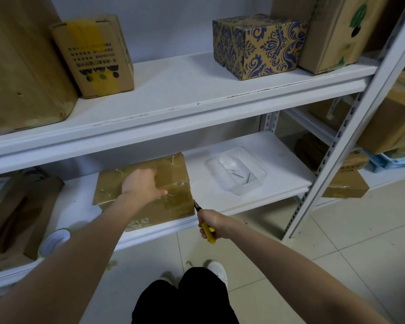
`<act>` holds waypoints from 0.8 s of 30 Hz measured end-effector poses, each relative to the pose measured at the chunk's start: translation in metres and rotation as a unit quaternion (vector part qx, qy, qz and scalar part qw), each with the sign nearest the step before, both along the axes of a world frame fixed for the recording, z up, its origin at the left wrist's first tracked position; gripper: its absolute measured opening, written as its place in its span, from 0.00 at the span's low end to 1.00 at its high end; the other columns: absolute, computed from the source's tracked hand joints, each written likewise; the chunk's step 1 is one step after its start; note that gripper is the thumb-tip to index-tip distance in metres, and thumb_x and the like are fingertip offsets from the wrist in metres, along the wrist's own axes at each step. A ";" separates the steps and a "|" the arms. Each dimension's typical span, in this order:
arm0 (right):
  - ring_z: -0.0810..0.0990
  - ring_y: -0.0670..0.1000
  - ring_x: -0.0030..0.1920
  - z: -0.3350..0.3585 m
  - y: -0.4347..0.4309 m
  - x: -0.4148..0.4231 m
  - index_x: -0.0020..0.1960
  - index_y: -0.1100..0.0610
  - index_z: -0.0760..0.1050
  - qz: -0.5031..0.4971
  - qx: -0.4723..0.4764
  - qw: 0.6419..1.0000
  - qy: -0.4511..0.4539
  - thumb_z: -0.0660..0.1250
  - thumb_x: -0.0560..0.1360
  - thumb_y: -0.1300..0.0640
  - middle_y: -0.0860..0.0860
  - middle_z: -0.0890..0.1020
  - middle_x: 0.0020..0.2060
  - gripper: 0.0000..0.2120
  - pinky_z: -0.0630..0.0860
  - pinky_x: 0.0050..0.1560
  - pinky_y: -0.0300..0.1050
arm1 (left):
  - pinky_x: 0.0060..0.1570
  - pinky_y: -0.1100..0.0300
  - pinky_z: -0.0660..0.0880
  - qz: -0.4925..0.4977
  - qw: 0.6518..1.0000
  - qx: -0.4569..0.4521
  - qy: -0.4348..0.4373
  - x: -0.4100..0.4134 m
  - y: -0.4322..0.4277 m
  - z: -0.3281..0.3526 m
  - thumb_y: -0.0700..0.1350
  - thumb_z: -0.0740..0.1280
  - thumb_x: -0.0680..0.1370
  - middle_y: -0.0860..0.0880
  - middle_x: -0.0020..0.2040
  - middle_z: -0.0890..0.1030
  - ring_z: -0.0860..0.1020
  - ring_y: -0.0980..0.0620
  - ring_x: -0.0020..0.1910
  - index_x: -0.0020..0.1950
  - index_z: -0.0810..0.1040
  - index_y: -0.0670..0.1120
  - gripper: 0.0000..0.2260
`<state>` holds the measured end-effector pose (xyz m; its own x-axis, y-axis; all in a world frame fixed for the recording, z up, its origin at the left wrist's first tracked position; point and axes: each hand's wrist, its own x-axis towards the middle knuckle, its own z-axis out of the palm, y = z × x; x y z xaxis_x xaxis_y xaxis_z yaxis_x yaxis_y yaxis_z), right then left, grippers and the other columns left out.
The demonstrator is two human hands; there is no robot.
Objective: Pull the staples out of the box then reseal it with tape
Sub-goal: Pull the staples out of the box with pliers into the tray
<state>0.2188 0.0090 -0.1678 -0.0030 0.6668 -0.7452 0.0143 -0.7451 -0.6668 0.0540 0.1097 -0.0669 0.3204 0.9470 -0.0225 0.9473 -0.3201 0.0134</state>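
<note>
While a few pulled staples (234, 173) already lie in the clear plastic tray (238, 192) on the lower shelf (262, 148), the job looks only partly done. The box (150, 213) sits on that same shelf, just left of the tray, and several thin metal staples stand up out of its taped top: one near the far edge (172, 158), others near the left side and one near the right edge, so they are not yet out. The left hand (140, 183) lies palm down on the box top, its grip spread and flat, thumb out to the side, apparently steadying the box. The right hand (216, 224) has its grip wrapped round the yellow handles of a pair of pliers (208, 233), whose dark nose points at the box's near right corner. Whether the nose holds a staple or touches the cardboard is too small to tell. The roll of tape (54, 242) rests untouched at the left end of the shelf, well apart from both hands, so resealing has not begun. By my reckoning, the remaining staples must come out and go to the tray before the tape is needed.
</note>
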 end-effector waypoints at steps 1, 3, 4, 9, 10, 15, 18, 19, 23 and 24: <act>0.69 0.51 0.32 0.000 -0.001 0.003 0.40 0.59 0.66 -0.006 -0.002 1.000 0.015 0.55 0.74 0.59 0.54 0.69 0.33 0.05 0.72 0.35 0.41 | 0.50 0.55 0.79 0.000 1.000 0.000 -0.003 0.000 0.000 0.000 0.61 0.73 0.68 0.48 0.57 0.80 0.79 0.47 0.55 0.64 0.75 0.48 0.30; 0.70 0.51 0.31 0.001 -0.002 0.008 0.39 0.59 0.66 -0.013 -0.012 0.999 0.048 0.54 0.73 0.59 0.54 0.70 0.32 0.06 0.71 0.35 0.41 | 0.51 0.55 0.79 0.000 1.000 -0.003 -0.006 -0.001 0.000 0.000 0.61 0.73 0.68 0.48 0.57 0.80 0.78 0.47 0.56 0.65 0.74 0.48 0.30; 0.70 0.51 0.31 0.001 -0.002 0.011 0.38 0.59 0.67 -0.016 -0.018 0.998 0.059 0.54 0.73 0.59 0.54 0.70 0.32 0.07 0.71 0.35 0.41 | 0.51 0.55 0.79 0.000 1.000 -0.004 -0.006 -0.001 0.000 0.000 0.61 0.73 0.68 0.48 0.58 0.80 0.78 0.47 0.56 0.65 0.74 0.49 0.30; 0.70 0.52 0.30 0.004 0.000 0.018 0.37 0.60 0.67 -0.017 -0.027 0.997 0.066 0.54 0.71 0.60 0.54 0.70 0.32 0.06 0.71 0.34 0.40 | 0.51 0.55 0.78 0.001 1.000 -0.004 -0.002 -0.001 -0.001 0.001 0.62 0.73 0.67 0.48 0.57 0.80 0.78 0.47 0.57 0.64 0.74 0.49 0.30; 0.70 0.52 0.30 0.005 0.000 0.018 0.37 0.60 0.67 -0.013 -0.026 0.998 0.060 0.54 0.71 0.60 0.54 0.70 0.31 0.07 0.70 0.34 0.40 | 0.51 0.55 0.78 0.001 1.000 -0.005 -0.002 -0.001 -0.001 0.001 0.62 0.73 0.68 0.48 0.57 0.80 0.78 0.47 0.57 0.64 0.74 0.49 0.30; 0.69 0.52 0.30 0.005 -0.003 0.023 0.39 0.60 0.67 -0.012 -0.020 1.000 0.016 0.54 0.73 0.60 0.54 0.70 0.31 0.06 0.70 0.33 0.40 | 0.51 0.55 0.78 0.008 1.000 -0.005 0.000 0.000 -0.001 0.001 0.61 0.73 0.68 0.48 0.59 0.79 0.78 0.47 0.58 0.66 0.74 0.49 0.31; 0.69 0.52 0.29 0.007 -0.008 0.031 0.40 0.60 0.66 -0.009 -0.001 1.000 -0.012 0.54 0.74 0.61 0.54 0.70 0.31 0.05 0.69 0.32 0.39 | 0.51 0.55 0.77 0.009 1.000 -0.001 -0.001 -0.001 0.000 0.002 0.60 0.73 0.68 0.47 0.58 0.80 0.78 0.47 0.58 0.66 0.74 0.48 0.30; 0.69 0.51 0.29 0.009 -0.009 0.032 0.41 0.60 0.66 -0.010 0.002 1.000 -0.016 0.54 0.74 0.61 0.54 0.70 0.32 0.05 0.69 0.32 0.39 | 0.51 0.55 0.78 0.007 1.000 -0.001 -0.003 -0.001 0.000 0.001 0.60 0.73 0.68 0.47 0.58 0.80 0.78 0.47 0.58 0.66 0.74 0.48 0.31; 0.69 0.51 0.32 0.015 -0.007 0.029 0.42 0.60 0.66 -0.017 0.002 0.999 -0.044 0.55 0.74 0.62 0.54 0.70 0.35 0.03 0.69 0.33 0.40 | 0.52 0.54 0.78 0.000 1.000 -0.001 -0.003 -0.001 -0.001 0.001 0.61 0.73 0.68 0.48 0.58 0.80 0.78 0.47 0.58 0.67 0.74 0.48 0.31; 0.69 0.51 0.32 0.016 -0.005 0.028 0.43 0.60 0.66 -0.013 0.000 0.998 -0.057 0.56 0.74 0.62 0.54 0.70 0.36 0.03 0.69 0.33 0.40 | 0.52 0.54 0.78 0.000 1.000 -0.002 -0.004 -0.002 -0.001 0.001 0.61 0.74 0.68 0.48 0.58 0.80 0.78 0.47 0.58 0.67 0.74 0.48 0.31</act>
